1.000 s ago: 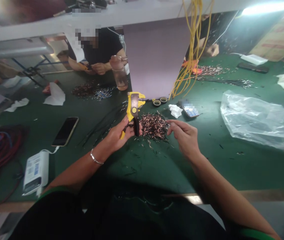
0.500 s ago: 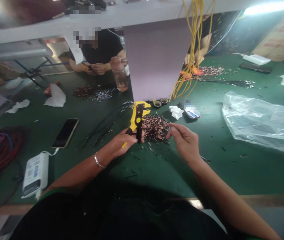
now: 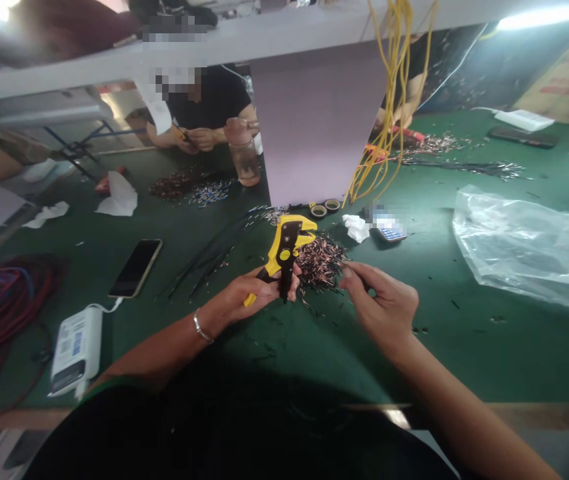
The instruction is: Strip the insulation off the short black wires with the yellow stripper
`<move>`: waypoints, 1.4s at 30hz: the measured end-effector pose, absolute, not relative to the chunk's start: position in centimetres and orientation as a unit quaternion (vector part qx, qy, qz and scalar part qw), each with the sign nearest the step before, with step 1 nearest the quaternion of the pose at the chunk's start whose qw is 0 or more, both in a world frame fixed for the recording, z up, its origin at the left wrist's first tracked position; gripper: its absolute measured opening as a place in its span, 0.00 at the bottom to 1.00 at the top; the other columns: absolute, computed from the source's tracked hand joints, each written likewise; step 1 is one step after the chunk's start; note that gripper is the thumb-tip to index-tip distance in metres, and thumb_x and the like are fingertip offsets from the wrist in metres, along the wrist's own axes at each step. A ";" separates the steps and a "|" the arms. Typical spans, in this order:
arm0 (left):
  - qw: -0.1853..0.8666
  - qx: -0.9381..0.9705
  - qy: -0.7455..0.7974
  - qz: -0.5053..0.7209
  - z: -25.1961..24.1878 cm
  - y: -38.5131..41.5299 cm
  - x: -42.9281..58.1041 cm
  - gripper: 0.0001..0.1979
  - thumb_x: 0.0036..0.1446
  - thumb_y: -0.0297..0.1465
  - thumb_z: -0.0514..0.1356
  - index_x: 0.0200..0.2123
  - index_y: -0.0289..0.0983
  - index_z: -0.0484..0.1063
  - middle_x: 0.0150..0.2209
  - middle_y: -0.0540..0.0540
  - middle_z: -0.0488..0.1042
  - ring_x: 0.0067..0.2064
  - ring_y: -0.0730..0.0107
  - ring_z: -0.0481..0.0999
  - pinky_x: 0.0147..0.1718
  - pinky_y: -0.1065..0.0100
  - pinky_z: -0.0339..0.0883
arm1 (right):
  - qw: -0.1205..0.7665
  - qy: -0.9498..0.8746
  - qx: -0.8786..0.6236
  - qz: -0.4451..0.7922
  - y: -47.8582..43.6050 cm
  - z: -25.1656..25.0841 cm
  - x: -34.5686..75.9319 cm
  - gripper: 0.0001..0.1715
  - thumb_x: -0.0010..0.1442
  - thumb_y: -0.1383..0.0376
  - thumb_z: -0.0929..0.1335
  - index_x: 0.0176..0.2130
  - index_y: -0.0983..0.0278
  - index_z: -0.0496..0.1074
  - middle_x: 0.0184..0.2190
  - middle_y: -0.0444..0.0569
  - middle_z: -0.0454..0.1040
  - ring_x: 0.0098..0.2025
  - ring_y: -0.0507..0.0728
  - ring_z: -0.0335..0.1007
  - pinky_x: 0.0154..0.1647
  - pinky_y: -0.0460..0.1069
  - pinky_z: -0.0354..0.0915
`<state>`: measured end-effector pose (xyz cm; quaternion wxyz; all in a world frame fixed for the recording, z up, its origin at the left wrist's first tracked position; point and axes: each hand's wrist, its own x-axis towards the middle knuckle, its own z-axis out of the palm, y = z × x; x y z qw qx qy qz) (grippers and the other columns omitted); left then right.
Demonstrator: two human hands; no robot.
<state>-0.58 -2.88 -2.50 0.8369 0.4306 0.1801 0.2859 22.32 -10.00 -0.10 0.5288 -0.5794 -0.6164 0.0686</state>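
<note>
My left hand (image 3: 259,288) is closed around the handles of a yellow and black wire stripper (image 3: 287,250), its jaws pointing up and to the right. Just right of and behind the tool lies a heap of short wire pieces (image 3: 321,261), dark with coppery ends. At the heap's right edge my right hand (image 3: 381,293) is closed, thumb and forefinger pinched together. What sits in that pinch is too small to make out. Long black wires (image 3: 209,253) with bared ends lie to the left of the stripper.
A phone (image 3: 135,268) is cabled to a white power bank (image 3: 77,350) on the left, near coiled red cable (image 3: 4,313). Tape rolls (image 3: 319,211), crumpled tissue (image 3: 356,228) and a calculator (image 3: 388,230) sit behind the heap. A plastic bag (image 3: 519,243) lies right. Two people work opposite.
The view has shifted slightly. My right hand has turned a little, its fingers still pinched by the heap. The stripper remains in my left hand, tilted slightly more to the right.
</note>
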 end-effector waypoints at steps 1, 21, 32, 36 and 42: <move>0.837 0.432 0.180 0.283 -2.5 -2.9 -0.6 0.27 0.42 0.30 0.62 0.50 0.35 0.69 0.40 0.39 0.74 0.46 0.53 0.73 0.47 0.55 0.63 | 0.527 -0.616 -0.583 0.058 -10.0 0.0 22.3 0.12 0.62 0.63 0.66 0.35 0.61 0.81 0.23 0.46 0.80 0.23 0.53 0.75 0.28 0.48 0.71; 0.828 0.474 0.199 0.225 -2.3 -3.2 -0.4 0.30 0.36 0.23 0.67 0.48 0.34 0.73 0.41 0.41 0.72 0.44 0.59 0.70 0.49 0.58 0.62 | 0.508 -0.618 -0.593 0.088 -10.1 0.4 21.9 0.12 0.61 0.64 0.66 0.33 0.61 0.81 0.20 0.44 0.78 0.19 0.50 0.71 0.25 0.46 0.70; 0.817 0.494 0.213 0.208 -1.6 -3.7 -0.2 0.25 0.38 0.24 0.66 0.45 0.35 0.73 0.38 0.44 0.73 0.42 0.59 0.72 0.46 0.58 0.63 | 0.508 -0.619 -0.592 0.093 -10.3 0.3 21.6 0.13 0.62 0.63 0.66 0.34 0.61 0.81 0.21 0.44 0.78 0.20 0.51 0.72 0.25 0.47 0.70; 0.817 0.496 0.212 0.205 -1.8 -3.7 -0.3 0.25 0.38 0.24 0.66 0.45 0.36 0.72 0.38 0.43 0.73 0.42 0.58 0.73 0.46 0.57 0.64 | 0.510 -0.617 -0.595 0.076 -10.1 0.2 21.8 0.13 0.62 0.64 0.66 0.34 0.62 0.81 0.22 0.45 0.79 0.20 0.51 0.72 0.25 0.47 0.69; 0.836 0.474 0.186 0.206 -2.1 -3.3 -0.3 0.25 0.39 0.25 0.66 0.45 0.35 0.72 0.38 0.42 0.74 0.42 0.56 0.74 0.45 0.54 0.66 | 0.504 -0.595 -0.620 0.089 -9.3 -0.2 22.7 0.13 0.61 0.63 0.65 0.33 0.62 0.80 0.22 0.45 0.78 0.22 0.51 0.71 0.26 0.47 0.67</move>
